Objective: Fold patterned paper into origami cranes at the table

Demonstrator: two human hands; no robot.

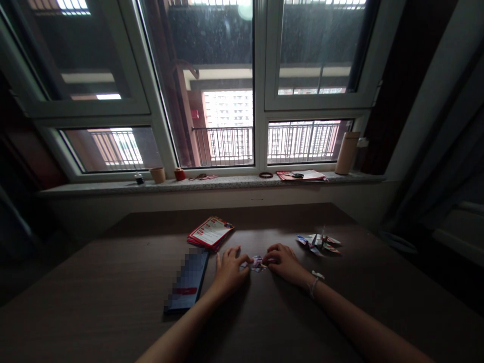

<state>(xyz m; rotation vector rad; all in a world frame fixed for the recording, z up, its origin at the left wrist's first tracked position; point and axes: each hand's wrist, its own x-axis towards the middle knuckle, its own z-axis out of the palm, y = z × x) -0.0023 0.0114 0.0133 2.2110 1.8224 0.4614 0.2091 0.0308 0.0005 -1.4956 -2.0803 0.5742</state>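
Observation:
A small piece of folded printed paper (257,263) lies on the table between my two hands. My left hand (231,268) is at its left edge, thumb and index finger closed at the paper while the other fingers reach forward, a little apart. From the right, my right hand (286,263) grips the opposite edge with bent fingers; a bracelet circles that wrist. The fingertips hide parts of the paper, and its exact folds are too small to make out.
Left of my hands lies a dark phone-like device (194,282), partly blurred out. Behind it sits a stack of red-edged printed cards (212,232). Several folded paper figures (319,243) rest at the right. The windowsill (234,181) carries a tan bottle (347,154) and scissors (298,175).

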